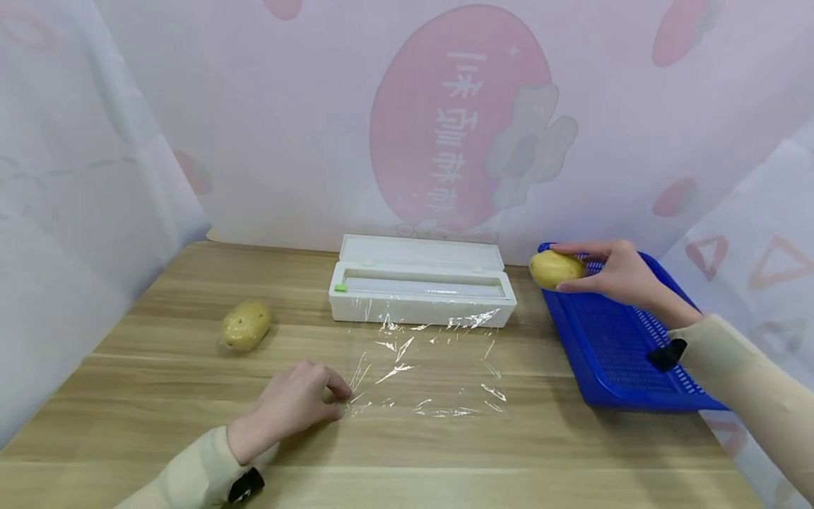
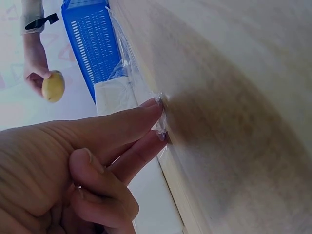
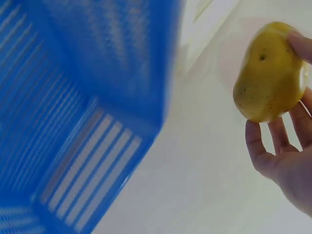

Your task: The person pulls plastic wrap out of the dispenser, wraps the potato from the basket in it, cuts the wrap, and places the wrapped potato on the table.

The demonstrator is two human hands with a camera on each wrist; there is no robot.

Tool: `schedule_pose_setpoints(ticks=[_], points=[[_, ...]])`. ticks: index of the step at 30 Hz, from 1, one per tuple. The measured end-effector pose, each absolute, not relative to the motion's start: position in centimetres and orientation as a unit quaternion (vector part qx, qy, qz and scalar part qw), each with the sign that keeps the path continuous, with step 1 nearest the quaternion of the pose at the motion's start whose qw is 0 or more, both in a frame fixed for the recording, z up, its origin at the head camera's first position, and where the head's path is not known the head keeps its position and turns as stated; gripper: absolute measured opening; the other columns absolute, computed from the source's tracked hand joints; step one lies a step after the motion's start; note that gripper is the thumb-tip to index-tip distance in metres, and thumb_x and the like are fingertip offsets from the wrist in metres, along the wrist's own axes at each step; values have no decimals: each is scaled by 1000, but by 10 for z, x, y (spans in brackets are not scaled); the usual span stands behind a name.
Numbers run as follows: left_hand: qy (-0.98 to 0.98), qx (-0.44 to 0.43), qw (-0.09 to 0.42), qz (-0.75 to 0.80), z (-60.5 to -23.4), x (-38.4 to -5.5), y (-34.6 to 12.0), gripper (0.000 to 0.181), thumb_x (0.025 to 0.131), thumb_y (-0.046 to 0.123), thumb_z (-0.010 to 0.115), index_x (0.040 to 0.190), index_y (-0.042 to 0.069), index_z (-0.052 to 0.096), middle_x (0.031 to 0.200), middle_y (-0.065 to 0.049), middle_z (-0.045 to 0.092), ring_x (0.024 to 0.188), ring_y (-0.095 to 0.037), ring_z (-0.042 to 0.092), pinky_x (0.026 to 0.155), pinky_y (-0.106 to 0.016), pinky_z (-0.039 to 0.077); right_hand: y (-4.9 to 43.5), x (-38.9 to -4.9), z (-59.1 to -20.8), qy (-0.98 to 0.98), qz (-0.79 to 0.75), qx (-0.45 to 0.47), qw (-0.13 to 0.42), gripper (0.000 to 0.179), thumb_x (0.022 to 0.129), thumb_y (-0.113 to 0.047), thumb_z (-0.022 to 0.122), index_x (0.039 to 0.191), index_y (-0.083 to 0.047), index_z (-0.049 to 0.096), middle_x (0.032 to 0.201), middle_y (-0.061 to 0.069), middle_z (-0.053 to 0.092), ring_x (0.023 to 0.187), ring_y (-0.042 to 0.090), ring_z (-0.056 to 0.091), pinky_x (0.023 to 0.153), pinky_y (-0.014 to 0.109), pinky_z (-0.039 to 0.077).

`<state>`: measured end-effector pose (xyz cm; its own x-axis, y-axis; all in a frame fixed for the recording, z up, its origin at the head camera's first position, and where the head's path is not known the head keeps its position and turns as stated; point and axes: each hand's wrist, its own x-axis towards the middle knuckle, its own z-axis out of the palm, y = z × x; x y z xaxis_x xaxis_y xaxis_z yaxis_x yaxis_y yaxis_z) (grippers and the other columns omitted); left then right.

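My left hand (image 1: 295,403) pinches the near left corner of a sheet of clear plastic wrap (image 1: 420,375) between thumb and fingertips, low over the table. The sheet runs from a white wrap dispenser box (image 1: 422,311) whose lid stands raised, with the roll inside. In the left wrist view the pinched film (image 2: 161,97) shows at the fingertips. My right hand (image 1: 626,279) holds a yellow potato (image 1: 556,270) above the far left rim of a blue basket (image 1: 572,346). The right wrist view shows this potato (image 3: 268,73) between thumb and fingers.
Another potato (image 1: 246,325), shiny as if wrapped in film, lies on the wooden table (image 1: 191,396) to the left. A green slider (image 1: 341,288) sits at the box's left end. A printed cloth backdrop (image 1: 286,141) rises behind the table.
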<state>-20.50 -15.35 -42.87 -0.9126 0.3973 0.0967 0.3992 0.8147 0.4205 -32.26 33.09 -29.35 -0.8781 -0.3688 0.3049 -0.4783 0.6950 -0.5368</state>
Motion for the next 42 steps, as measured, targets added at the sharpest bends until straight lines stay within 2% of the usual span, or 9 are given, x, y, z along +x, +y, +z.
schedule_pose_setpoints(ticks=[4, 7, 14, 21, 26, 32, 42], points=[[-953, -209, 6, -219, -429, -206, -154, 27, 66, 16, 89, 89, 25, 79, 96, 9, 73, 92, -18, 68, 69, -41, 55, 307, -319, -297, -903, 354, 237, 50, 58, 68, -29, 92, 122, -27, 71, 126, -3, 64, 103, 20, 63, 80, 28, 53], [-953, -212, 10, -218, -429, -205, -154, 27, 66, 16, 89, 89, 25, 79, 95, 9, 73, 91, -17, 68, 69, -41, 55, 290, -316, -302, -891, 383, 245, 15, 59, 68, -28, 92, 123, -25, 71, 123, -1, 65, 98, 23, 65, 76, 32, 55], [-955, -202, 8, -215, -430, -203, -155, 25, 66, 16, 89, 87, 26, 79, 94, 10, 73, 89, -16, 68, 68, -39, 54, 234, -305, -321, -874, 405, 264, -54, 58, 65, -25, 94, 119, -19, 73, 115, 0, 69, 95, 22, 67, 77, 34, 55], [-954, -199, 3, -224, -428, -204, -155, 24, 68, 14, 87, 88, 25, 79, 93, 10, 73, 88, -15, 68, 64, -38, 53, 170, -279, -362, -868, 389, 274, -142, 56, 62, -18, 94, 114, -13, 74, 107, 0, 71, 87, 20, 66, 75, 34, 55], [-951, -209, 3, -228, -428, -206, -153, 25, 68, 13, 86, 89, 24, 79, 93, 10, 73, 89, -15, 68, 65, -39, 54, 149, -271, -389, -861, 393, 287, -149, 56, 61, -13, 94, 113, -9, 74, 107, 2, 72, 87, 16, 66, 75, 29, 54], [-952, -208, -3, -226, -428, -206, -151, 24, 68, 13, 86, 89, 24, 79, 93, 10, 73, 90, -16, 68, 65, -40, 54, 139, -270, -403, -858, 398, 294, -136, 54, 61, -12, 94, 111, -11, 75, 105, -1, 72, 84, 14, 65, 75, 30, 54], [-952, -216, 3, -218, -427, -205, -152, 26, 67, 13, 87, 89, 24, 79, 95, 9, 73, 91, -17, 68, 68, -41, 55, 138, -272, -417, -849, 413, 299, -139, 58, 61, -17, 95, 114, -10, 73, 113, 1, 70, 96, 22, 64, 79, 29, 53]])
